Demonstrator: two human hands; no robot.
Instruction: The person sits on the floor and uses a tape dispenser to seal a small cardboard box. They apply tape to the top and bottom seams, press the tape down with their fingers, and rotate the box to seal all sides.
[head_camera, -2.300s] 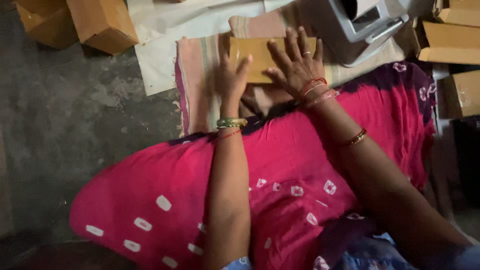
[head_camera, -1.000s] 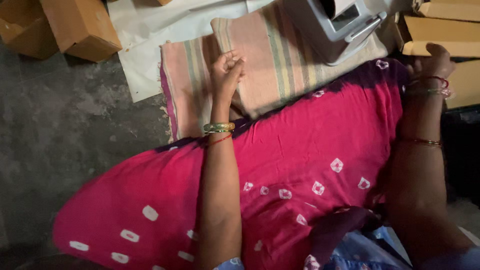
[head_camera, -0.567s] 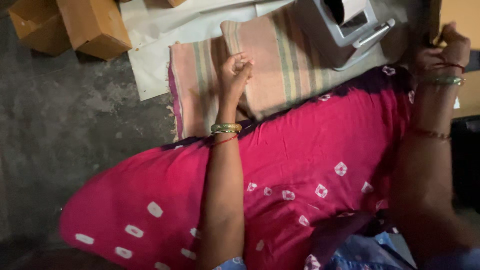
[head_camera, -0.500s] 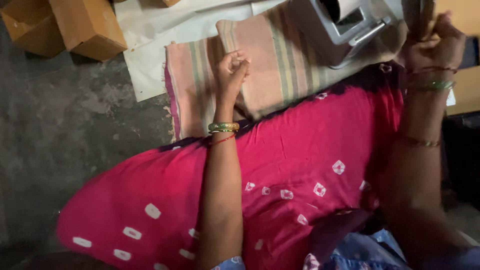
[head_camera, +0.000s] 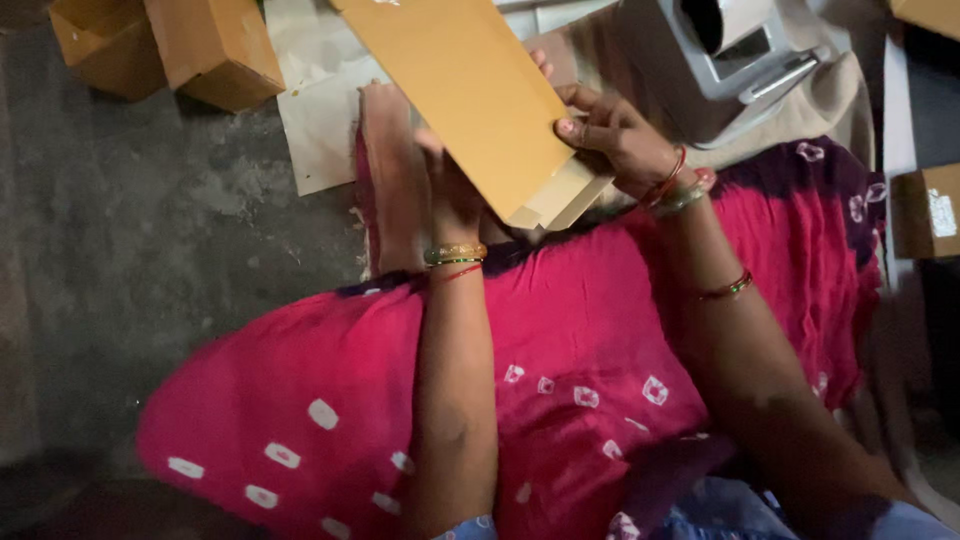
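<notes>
A flat brown cardboard sheet (head_camera: 470, 95), a folded box blank, is held tilted above my lap. My right hand (head_camera: 615, 135) grips its right edge near the lower corner. My left hand (head_camera: 450, 190) is under its lower left part, mostly hidden behind the cardboard, and holds it from below. Both wrists wear bangles. My lap is covered by a pink cloth with white marks (head_camera: 560, 370).
A striped mat (head_camera: 390, 190) lies on the floor ahead of my knees, over a white sheet (head_camera: 315, 110). A grey machine (head_camera: 720, 60) stands at the upper right. Brown boxes (head_camera: 190, 45) sit at the upper left, another box (head_camera: 925, 210) at the right edge. Bare concrete floor (head_camera: 140, 250) on the left.
My right hand came back from the far right with a cardboard sheet and brought it to the middle. My left hand rose from the mat and took hold of its underside.
</notes>
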